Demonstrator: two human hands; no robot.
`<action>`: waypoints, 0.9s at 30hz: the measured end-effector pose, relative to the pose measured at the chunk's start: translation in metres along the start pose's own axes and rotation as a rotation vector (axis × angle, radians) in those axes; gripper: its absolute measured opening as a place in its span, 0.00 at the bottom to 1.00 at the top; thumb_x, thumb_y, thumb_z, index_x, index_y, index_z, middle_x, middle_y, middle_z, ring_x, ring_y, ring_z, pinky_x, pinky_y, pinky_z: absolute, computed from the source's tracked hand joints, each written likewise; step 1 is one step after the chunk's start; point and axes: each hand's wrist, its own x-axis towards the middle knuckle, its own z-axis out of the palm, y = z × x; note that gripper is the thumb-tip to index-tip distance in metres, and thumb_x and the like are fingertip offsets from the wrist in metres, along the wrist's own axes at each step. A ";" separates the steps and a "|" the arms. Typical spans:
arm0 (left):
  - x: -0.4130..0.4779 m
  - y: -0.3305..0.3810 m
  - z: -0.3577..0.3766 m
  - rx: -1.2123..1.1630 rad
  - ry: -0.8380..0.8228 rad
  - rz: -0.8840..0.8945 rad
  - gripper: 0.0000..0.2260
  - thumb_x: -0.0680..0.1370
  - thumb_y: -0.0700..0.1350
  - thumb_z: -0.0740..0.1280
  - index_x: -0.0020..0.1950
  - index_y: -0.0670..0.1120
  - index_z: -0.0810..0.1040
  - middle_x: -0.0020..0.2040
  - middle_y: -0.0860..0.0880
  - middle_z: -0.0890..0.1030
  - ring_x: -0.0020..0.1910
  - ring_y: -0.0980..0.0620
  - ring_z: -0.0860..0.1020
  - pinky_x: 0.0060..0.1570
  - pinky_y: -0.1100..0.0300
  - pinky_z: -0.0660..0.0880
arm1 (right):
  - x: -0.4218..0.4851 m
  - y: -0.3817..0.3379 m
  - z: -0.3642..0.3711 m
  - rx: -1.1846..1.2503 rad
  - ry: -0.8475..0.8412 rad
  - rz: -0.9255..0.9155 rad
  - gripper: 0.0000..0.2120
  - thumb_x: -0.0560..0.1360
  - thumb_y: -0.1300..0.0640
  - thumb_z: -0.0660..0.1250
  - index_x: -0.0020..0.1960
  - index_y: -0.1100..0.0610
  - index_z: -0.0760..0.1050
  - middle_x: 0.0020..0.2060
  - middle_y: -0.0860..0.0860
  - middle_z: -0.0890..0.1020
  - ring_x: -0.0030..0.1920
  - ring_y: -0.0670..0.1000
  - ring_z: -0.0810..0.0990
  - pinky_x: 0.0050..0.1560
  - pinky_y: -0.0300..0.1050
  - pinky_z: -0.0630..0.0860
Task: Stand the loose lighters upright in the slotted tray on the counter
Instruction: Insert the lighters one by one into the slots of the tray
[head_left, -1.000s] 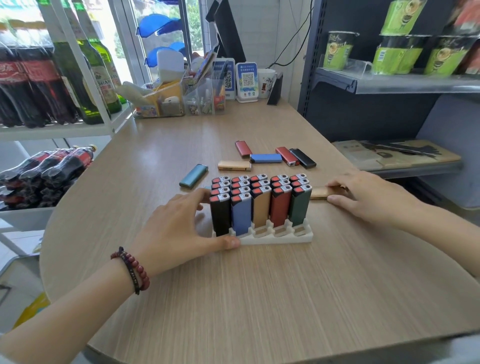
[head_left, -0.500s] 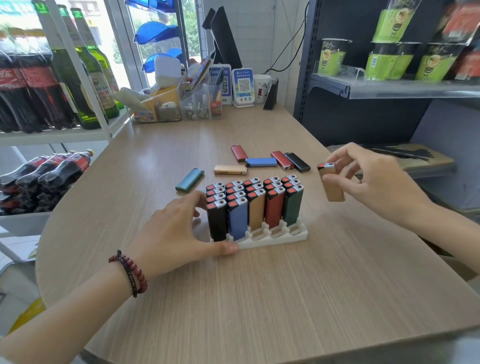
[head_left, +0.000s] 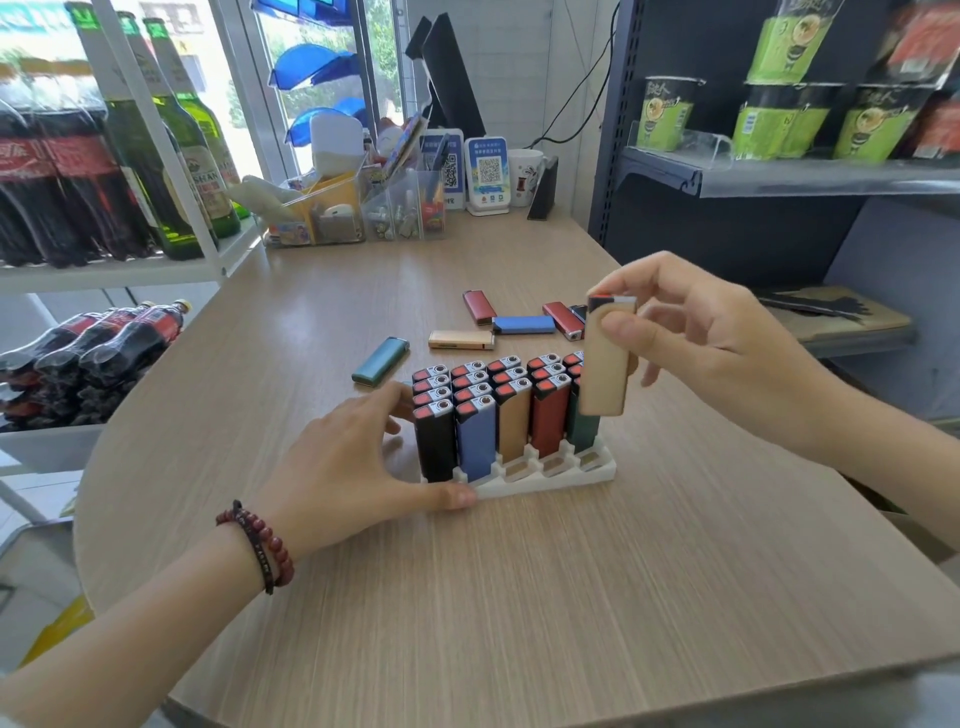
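Note:
A white slotted tray (head_left: 540, 483) sits mid-counter, holding several upright lighters in black, blue, tan, red and green columns. My left hand (head_left: 353, 462) rests against the tray's left end, thumb along its front edge. My right hand (head_left: 717, 338) holds a tan lighter (head_left: 605, 364) upright above the tray's right end, in front of the green column. Loose lighters lie flat behind the tray: a teal one (head_left: 381, 361), a tan one (head_left: 461, 339), a blue one (head_left: 523, 325) and two red ones (head_left: 479, 305) (head_left: 563, 319).
Clear organizer bins (head_left: 358, 213), QR-code stands (head_left: 485, 174) and a mug crowd the counter's far end. A white rack of bottles (head_left: 130, 171) stands at the left, a dark shelf unit with green cups (head_left: 779, 119) at the right. The wooden counter (head_left: 519, 597) curves off at the front left.
My right hand picked the tan lighter up from the counter right of the tray, turned it upright and carried it left over the tray's right end. My left hand stayed on the tray.

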 end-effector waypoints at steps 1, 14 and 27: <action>0.000 0.000 0.000 -0.003 0.004 0.003 0.39 0.52 0.77 0.64 0.59 0.64 0.63 0.49 0.72 0.67 0.50 0.71 0.68 0.43 0.70 0.64 | 0.000 -0.003 0.002 0.013 -0.036 0.000 0.13 0.72 0.44 0.60 0.54 0.46 0.71 0.48 0.47 0.79 0.43 0.44 0.80 0.39 0.38 0.78; 0.000 -0.002 -0.001 0.021 -0.004 0.013 0.43 0.54 0.77 0.63 0.65 0.59 0.64 0.54 0.66 0.70 0.52 0.65 0.70 0.45 0.66 0.67 | 0.009 -0.003 0.018 -0.334 -0.227 -0.148 0.16 0.68 0.33 0.61 0.52 0.38 0.72 0.45 0.37 0.79 0.47 0.42 0.79 0.46 0.47 0.78; -0.002 -0.001 0.000 0.044 -0.009 0.034 0.39 0.56 0.74 0.65 0.63 0.60 0.64 0.52 0.67 0.67 0.51 0.64 0.69 0.42 0.72 0.63 | 0.019 0.003 0.029 -0.437 -0.265 -0.216 0.15 0.68 0.36 0.62 0.52 0.38 0.73 0.47 0.32 0.75 0.50 0.41 0.76 0.50 0.48 0.76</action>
